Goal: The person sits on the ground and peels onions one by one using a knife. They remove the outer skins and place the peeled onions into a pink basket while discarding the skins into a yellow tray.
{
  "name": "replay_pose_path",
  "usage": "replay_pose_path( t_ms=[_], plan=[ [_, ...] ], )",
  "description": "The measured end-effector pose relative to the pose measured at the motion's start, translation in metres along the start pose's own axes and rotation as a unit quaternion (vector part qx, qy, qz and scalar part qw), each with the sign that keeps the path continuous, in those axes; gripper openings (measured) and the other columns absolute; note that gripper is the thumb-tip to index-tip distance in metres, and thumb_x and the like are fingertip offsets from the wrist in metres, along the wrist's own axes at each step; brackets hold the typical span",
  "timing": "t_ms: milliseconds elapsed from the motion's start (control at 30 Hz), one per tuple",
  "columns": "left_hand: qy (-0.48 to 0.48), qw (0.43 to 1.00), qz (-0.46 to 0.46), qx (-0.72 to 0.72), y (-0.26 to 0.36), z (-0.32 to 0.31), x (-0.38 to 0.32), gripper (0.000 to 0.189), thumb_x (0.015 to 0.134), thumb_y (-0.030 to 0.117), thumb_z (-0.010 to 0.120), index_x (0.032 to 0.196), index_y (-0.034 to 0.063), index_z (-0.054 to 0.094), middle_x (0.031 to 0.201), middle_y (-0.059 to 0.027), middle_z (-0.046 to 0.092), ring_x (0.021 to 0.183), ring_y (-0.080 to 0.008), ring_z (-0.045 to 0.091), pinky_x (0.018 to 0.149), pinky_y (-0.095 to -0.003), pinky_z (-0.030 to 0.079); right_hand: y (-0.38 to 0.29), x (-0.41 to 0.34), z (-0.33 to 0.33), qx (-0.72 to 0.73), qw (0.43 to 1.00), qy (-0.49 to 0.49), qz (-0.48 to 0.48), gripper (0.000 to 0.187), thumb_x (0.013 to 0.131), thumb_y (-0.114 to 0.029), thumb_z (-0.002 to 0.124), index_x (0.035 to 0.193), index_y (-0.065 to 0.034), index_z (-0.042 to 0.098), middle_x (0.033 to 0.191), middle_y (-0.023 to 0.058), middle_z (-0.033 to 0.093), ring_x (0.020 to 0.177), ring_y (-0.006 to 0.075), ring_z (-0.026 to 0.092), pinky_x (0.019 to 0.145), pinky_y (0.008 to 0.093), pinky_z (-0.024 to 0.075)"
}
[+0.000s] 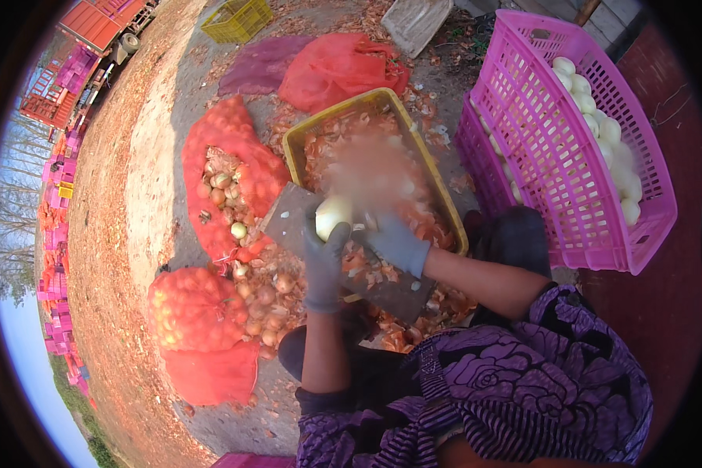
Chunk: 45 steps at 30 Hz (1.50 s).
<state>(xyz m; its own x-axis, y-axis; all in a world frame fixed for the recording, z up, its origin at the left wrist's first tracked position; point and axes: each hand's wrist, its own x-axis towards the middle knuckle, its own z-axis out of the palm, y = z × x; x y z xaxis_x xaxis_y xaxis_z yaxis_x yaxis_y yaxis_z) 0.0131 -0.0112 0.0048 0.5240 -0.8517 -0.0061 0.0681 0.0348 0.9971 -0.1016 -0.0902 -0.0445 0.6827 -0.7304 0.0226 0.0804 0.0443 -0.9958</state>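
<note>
A pale peeled onion (332, 216) sits in the grip of my gloved left hand (323, 266), held over a dark board (295, 213). Just to its right is my gloved right hand (399, 243), its fingers curled inward. Something small and shiny shows by those fingertips, too blurred to name, and I cannot tell whether the hand holds it. The board lies across a yellow plastic crate (430, 158), which contains loose onion skins (327, 131). A hazy smear hides part of the crate's contents.
Peeled onions (611, 131) fill a tilted pink crate (547, 123) on the right, atop another pink crate (468, 140). Red mesh sacks of onions (237, 131) (196, 310) lie to the left, beside loose unpeeled onions (263, 295). A yellow crate (237, 23) and a truck (102, 23) stand farther off.
</note>
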Motion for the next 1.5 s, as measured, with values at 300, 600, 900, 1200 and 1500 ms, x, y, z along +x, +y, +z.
replay_pose_path(
  t_ms=[300, 600, 900, 1200, 1500],
  plan=[
    [0.04, 0.991, -0.004, 0.127, -0.005, -0.016, 0.0, 0.072, 0.074, 0.001, 0.073, 0.137, -0.004, 0.036, 0.124, -0.0137, 0.049, 0.108, -0.0199, 0.054, 0.09, -0.0311, 0.048, -0.016, 0.001, -0.029, -0.297, 0.939, -0.168, -0.038, 0.055, 0.085, -0.019, 0.057, 0.137, -0.0089, 0.044, 0.087, 0.0232, 0.064, 0.08, 0.036, 0.065, 0.073, 0.0428, 0.0508],
    [0.063, 0.997, 0.0, -0.048, -0.003, -0.047, 0.002, 0.056, 0.088, 0.023, 0.06, 0.132, -0.0066, 0.043, 0.119, -0.0145, 0.055, 0.105, -0.0221, 0.058, 0.09, -0.0332, 0.049, -0.015, -0.022, -0.048, -0.406, 0.869, -0.273, 0.068, 0.058, 0.084, -0.02, 0.056, 0.139, -0.0104, 0.042, 0.091, 0.0238, 0.065, 0.085, 0.0394, 0.064, 0.076, 0.0483, 0.0491],
    [0.124, 0.975, 0.044, 0.181, -0.003, -0.025, 0.0, 0.059, 0.083, 0.016, 0.072, 0.13, -0.0066, 0.045, 0.116, -0.0132, 0.055, 0.1, -0.0171, 0.057, 0.087, -0.0295, 0.049, -0.036, -0.022, -0.04, -0.388, 0.908, -0.153, -0.042, 0.057, 0.086, -0.018, 0.054, 0.141, -0.0103, 0.039, 0.09, 0.0222, 0.065, 0.078, 0.0374, 0.065, 0.067, 0.0473, 0.0499],
    [0.154, 0.951, 0.055, 0.262, -0.018, -0.02, 0.004, 0.058, 0.074, 0.014, 0.081, 0.119, -0.0054, 0.049, 0.109, -0.0119, 0.057, 0.096, -0.0149, 0.057, 0.083, -0.0277, 0.05, -0.011, -0.024, -0.041, -0.521, 0.843, -0.121, -0.062, 0.055, 0.083, -0.011, 0.052, 0.136, -0.0036, 0.039, 0.089, 0.0181, 0.062, 0.073, 0.0374, 0.065, 0.064, 0.048, 0.051],
    [0.118, 0.949, 0.038, 0.289, -0.015, -0.019, 0.001, 0.056, 0.075, 0.014, 0.078, 0.119, -0.0058, 0.049, 0.107, -0.0129, 0.059, 0.093, -0.0176, 0.06, 0.082, -0.0289, 0.05, -0.012, -0.018, -0.045, -0.314, 0.933, -0.172, 0.031, 0.043, 0.084, -0.014, 0.053, 0.125, -0.0019, 0.05, 0.09, 0.0234, 0.065, 0.084, 0.0358, 0.066, 0.073, 0.0443, 0.05]
  ],
)
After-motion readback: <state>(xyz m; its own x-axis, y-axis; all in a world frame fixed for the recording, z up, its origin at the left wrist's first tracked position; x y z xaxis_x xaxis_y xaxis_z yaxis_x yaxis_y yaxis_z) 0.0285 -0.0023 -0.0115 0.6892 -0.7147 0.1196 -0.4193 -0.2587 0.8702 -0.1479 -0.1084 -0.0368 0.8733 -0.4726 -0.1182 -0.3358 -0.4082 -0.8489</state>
